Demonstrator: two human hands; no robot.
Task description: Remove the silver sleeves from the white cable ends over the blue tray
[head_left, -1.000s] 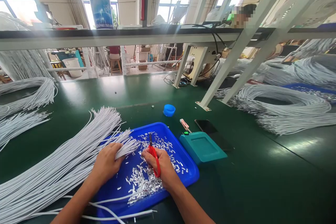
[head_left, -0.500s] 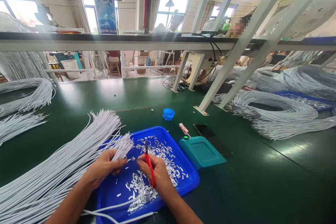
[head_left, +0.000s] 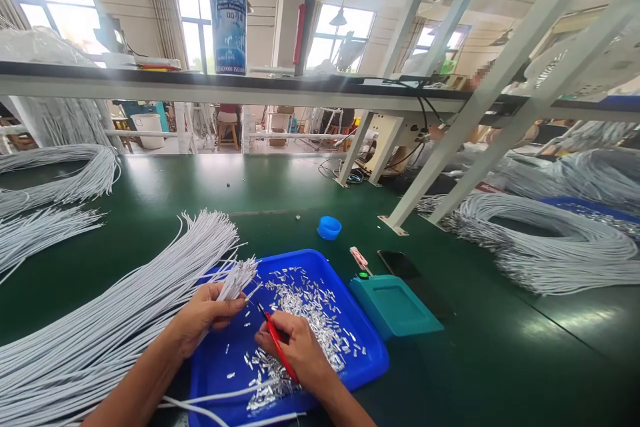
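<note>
My left hand (head_left: 213,313) is closed round a small bunch of white wires (head_left: 240,277), whose ends fan out past my fingers above the tray. One wire end pokes out near my thumb. In my right hand (head_left: 295,347) is a red-handled tool (head_left: 281,350) with a slim dark tip, which points up toward that wire end; its exact kind is not clear. Whether my right fingertips also pinch a small piece is hidden. Beneath both hands lies a blue tray (head_left: 370,363) with many small shiny metal pieces (head_left: 320,320) strewn in it.
A large bundle of white wires (head_left: 125,300) lies left. Right of the tray are a teal box (head_left: 400,307), a phone (head_left: 400,263) and a pink-handled cutter (head_left: 360,259). A blue cap (head_left: 329,228) sits behind. Metal frame legs (head_left: 425,167) and coiled wires (head_left: 550,227) stand right.
My right hand has drawn slightly down and the red tool has tilted further left, its tip now lower. My left hand still holds the wires. The whole view has shifted a little.
</note>
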